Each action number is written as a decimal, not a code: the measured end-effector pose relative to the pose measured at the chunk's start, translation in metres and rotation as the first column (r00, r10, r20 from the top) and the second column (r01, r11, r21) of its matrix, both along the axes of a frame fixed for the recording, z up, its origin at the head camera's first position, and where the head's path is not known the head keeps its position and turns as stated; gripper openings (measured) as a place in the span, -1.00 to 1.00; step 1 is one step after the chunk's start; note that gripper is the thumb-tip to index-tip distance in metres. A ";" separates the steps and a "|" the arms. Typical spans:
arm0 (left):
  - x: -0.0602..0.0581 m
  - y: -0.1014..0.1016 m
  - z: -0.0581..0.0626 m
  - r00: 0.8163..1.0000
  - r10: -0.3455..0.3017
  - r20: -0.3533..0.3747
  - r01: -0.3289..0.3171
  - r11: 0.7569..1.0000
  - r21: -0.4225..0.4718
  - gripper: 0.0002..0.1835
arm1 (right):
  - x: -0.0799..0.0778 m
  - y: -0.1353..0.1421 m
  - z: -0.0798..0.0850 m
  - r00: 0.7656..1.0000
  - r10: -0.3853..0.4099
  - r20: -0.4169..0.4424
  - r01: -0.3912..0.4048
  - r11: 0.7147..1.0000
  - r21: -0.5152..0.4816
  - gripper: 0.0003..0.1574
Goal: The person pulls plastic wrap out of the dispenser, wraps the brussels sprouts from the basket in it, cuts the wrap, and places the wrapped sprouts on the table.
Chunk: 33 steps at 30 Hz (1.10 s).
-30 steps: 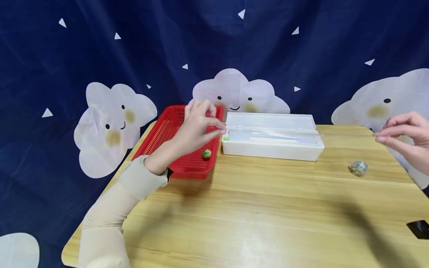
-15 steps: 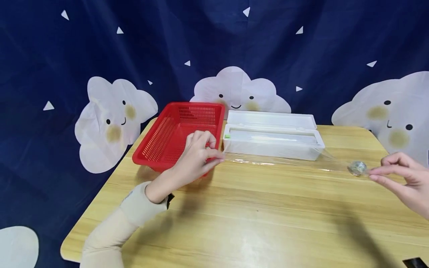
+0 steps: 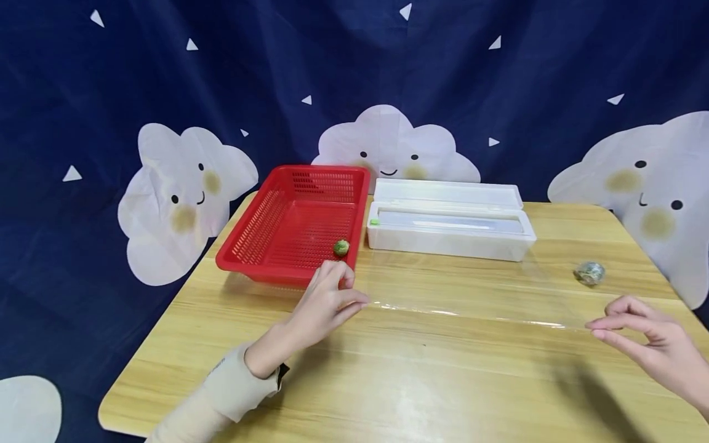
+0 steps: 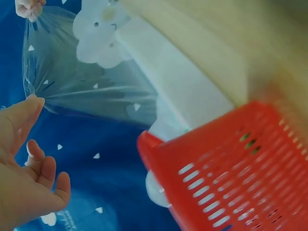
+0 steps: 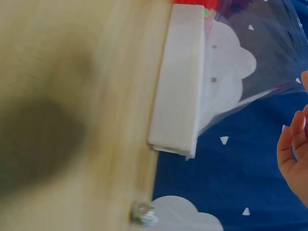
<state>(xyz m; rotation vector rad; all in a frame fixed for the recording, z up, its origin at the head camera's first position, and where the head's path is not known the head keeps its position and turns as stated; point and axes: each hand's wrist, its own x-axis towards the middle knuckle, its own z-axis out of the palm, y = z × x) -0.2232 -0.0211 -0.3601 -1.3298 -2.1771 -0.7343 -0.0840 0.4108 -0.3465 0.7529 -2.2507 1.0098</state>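
Observation:
A sheet of cling film [image 3: 454, 295] stretches between my two hands and runs back to the long white dispenser box [image 3: 448, 243], whose lid stands up at the back. Thumb and index finger of my left hand [image 3: 327, 307] pinch the film's near left corner, in front of the red basket. Far to the right, my right hand [image 3: 650, 338] pinches the opposite corner. In the left wrist view the film [image 4: 91, 82] gathers into folds at the fingertips. The right wrist view shows it [image 5: 269, 53] rising from the box, with the right hand [image 5: 296, 144] at the frame's edge.
The red plastic basket [image 3: 266, 271] stands left of the box, with a small green round vegetable [image 3: 341, 248] inside. A small film-wrapped bundle [image 3: 589, 273] lies on the wooden table [image 3: 443, 381] at the right. A dark blue curtain [image 3: 310, 55] hangs behind.
Both hands have come down and toward the person, drawing the film out of the box into a wider sheet. The basket, box and wrapped bundle stay in place.

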 end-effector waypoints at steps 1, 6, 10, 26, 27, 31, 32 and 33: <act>0.001 0.000 -0.004 1.000 0.001 0.003 0.000 1.000 -0.006 -0.93 | 0.001 0.000 -0.004 1.000 0.021 0.014 -0.021 1.000 -0.008 -0.74; 0.006 0.000 -0.023 0.999 0.005 0.052 -0.004 1.000 -0.021 -0.93 | 0.007 0.001 -0.023 0.992 0.068 0.106 -0.067 0.998 -0.012 -0.87; 0.009 -0.001 -0.040 0.996 0.008 0.085 -0.005 0.999 -0.036 -0.94 | 0.011 0.004 -0.041 0.980 0.061 0.190 -0.067 0.997 0.025 -0.57; 0.009 -0.003 -0.064 0.960 0.066 0.270 0.023 0.949 -0.313 -0.84 | 0.010 -0.003 -0.075 0.944 -0.012 0.331 -0.054 0.980 0.191 -0.56; 0.009 -0.003 -0.063 0.954 0.072 0.291 0.038 0.934 -0.356 -0.80 | 0.009 -0.002 -0.075 0.938 -0.012 0.346 -0.064 0.977 0.205 -0.59; 0.007 -0.001 -0.059 0.941 0.071 0.332 0.099 0.878 -0.469 -0.73 | 0.007 0.000 -0.076 0.926 -0.007 0.376 -0.098 0.961 0.258 -0.69; 0.006 -0.001 -0.058 0.941 0.067 0.332 0.109 0.869 -0.483 -0.72 | 0.006 0.000 -0.076 0.925 -0.002 0.379 -0.107 0.957 0.268 -0.71; 0.006 0.000 -0.057 0.941 0.063 0.333 0.118 0.861 -0.494 -0.71 | 0.006 0.000 -0.077 0.927 -0.005 0.375 -0.110 0.953 0.283 -0.71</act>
